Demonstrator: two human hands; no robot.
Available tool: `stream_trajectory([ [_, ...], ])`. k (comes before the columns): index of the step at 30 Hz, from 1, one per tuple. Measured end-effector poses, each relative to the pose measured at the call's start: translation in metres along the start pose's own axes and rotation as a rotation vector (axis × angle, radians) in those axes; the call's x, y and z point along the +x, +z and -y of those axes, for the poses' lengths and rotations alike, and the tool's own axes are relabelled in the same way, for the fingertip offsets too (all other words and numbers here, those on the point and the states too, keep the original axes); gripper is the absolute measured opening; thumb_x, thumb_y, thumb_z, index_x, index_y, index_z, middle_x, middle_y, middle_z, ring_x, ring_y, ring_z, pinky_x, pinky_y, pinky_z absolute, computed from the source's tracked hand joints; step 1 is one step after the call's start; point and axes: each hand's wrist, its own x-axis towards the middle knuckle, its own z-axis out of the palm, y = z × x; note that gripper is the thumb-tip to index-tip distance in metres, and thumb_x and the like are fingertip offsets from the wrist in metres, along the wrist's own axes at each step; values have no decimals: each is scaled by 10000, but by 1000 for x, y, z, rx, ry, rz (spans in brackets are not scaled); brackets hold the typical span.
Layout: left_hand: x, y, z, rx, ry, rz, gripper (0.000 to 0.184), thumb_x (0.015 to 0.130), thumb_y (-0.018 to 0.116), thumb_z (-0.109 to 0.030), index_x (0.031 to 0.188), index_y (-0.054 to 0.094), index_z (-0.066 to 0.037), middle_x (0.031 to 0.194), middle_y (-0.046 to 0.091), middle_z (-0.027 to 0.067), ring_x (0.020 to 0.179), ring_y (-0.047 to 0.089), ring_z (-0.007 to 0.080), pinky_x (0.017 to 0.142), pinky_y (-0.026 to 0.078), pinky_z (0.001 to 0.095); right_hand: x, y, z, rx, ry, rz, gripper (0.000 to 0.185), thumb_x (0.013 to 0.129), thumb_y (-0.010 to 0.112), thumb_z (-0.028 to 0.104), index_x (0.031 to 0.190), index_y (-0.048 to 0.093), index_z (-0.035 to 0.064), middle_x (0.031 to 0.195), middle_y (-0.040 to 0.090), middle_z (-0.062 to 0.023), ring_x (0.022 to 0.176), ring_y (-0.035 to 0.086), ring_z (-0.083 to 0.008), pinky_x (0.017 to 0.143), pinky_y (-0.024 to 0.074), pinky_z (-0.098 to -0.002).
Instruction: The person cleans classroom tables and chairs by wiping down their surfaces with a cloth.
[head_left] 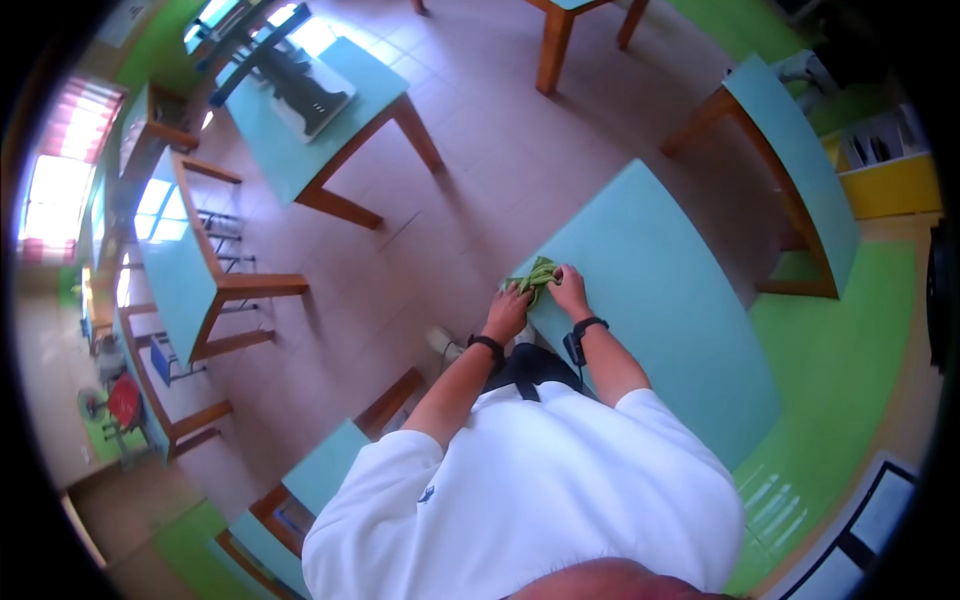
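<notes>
A crumpled green cloth (pixel 541 274) is bunched up at the near left edge of a light-blue table top (pixel 650 290). My left hand (pixel 508 312) grips the cloth from its left side, the fingers curled into the fabric. On the other side my right hand (pixel 569 292) pinches the cloth's right end. Both wrists wear dark bands, and a small black device with a cable sits on the right one.
Another blue table (pixel 375 85) at upper left carries a dark grey stand-like object (pixel 300 95). More tables stand at left (pixel 175 235) and right (pixel 800 150). A person (pixel 800 75) is at upper right. Beside a red seat (pixel 124 400) stands a fan.
</notes>
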Motion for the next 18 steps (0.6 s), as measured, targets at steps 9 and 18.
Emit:
stream_trajectory([
  [9, -28, -32, 57, -118, 351, 254, 410, 829, 515, -110, 1237, 548, -139, 1302, 529, 114, 1255, 458, 268, 988, 405, 430, -93, 24, 24, -193, 352, -72, 234, 669, 716, 139, 788, 558, 13, 796, 602, -179, 767, 575, -379, 686, 473, -441],
  [18, -57, -109, 248, -234, -9, 466, 213, 839, 576, -204, 1016, 661, -119, 980, 661, 162, 921, 633, 353, 775, 519, 442, -95, 116, 155, -458, 157, 231, 424, 698, 680, 148, 1053, 541, -39, 1058, 572, -279, 1087, 513, -417, 929, 438, -466],
])
